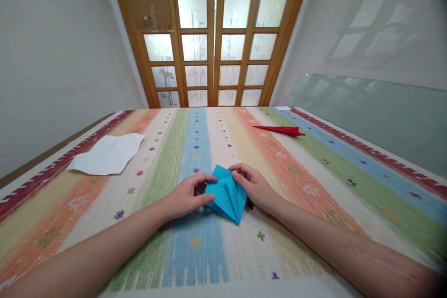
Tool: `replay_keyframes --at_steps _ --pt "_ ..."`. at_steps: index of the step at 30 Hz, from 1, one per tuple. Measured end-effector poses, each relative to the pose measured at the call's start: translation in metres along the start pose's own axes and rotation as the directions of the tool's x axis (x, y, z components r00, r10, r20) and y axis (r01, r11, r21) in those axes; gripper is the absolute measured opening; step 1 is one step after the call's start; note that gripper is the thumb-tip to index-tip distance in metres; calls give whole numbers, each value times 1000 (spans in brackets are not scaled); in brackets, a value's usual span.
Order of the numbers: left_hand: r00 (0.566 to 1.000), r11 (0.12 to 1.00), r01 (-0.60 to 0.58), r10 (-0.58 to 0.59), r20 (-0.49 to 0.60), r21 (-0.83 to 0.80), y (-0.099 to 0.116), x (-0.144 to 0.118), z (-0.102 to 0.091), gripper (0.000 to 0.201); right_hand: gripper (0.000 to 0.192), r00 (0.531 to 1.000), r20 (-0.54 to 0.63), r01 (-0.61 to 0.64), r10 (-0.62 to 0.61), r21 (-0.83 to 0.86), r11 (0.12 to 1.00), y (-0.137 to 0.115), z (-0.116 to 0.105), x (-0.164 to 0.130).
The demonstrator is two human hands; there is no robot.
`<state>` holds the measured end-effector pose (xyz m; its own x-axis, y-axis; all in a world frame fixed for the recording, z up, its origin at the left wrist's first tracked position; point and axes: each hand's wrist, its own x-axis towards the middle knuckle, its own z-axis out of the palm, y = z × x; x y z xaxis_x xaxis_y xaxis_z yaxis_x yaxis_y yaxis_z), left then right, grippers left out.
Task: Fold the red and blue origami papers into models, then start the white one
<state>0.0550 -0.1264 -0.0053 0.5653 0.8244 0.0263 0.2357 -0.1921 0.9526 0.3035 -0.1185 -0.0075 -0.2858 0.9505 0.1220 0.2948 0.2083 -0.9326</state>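
One blue folded paper (226, 195) between two hands, left hand (186, 198), right hand (256, 188)

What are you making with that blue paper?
A person is folding a blue paper on a striped cloth. The left hand pinches its left side and the right hand holds its right side, with the fingers on the top edge. The paper is already creased into a pointed shape, with the tip toward the person. Farther off on the right lies a folded red paper, and a white sheet lies on the left. Neither is being touched.
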Motion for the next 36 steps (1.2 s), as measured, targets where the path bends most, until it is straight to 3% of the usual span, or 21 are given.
replay_keyframes --at_steps 7,12,14,24,36 --pt "998 1000 -4 3 -57 -15 -6 1 1 63 37 997 -29 63 -66 -89 994 -4 2 -6" --pt "996 999 -39 39 -80 -1 -11 2 1 62 34 965 2 258 -264 -215 942 -3 1 -3" --pt "994 998 -58 59 -88 13 -11 2 1 59 33 957 13 285 -289 -224 932 -3 1 -2" --pt "978 992 -90 105 -179 92 -1 2 6 51 23 965 14 258 -262 -239 936 -15 10 -11" --pt "971 982 -79 114 -210 169 4 2 5 49 21 975 42 221 -217 -229 948 -14 13 -15"
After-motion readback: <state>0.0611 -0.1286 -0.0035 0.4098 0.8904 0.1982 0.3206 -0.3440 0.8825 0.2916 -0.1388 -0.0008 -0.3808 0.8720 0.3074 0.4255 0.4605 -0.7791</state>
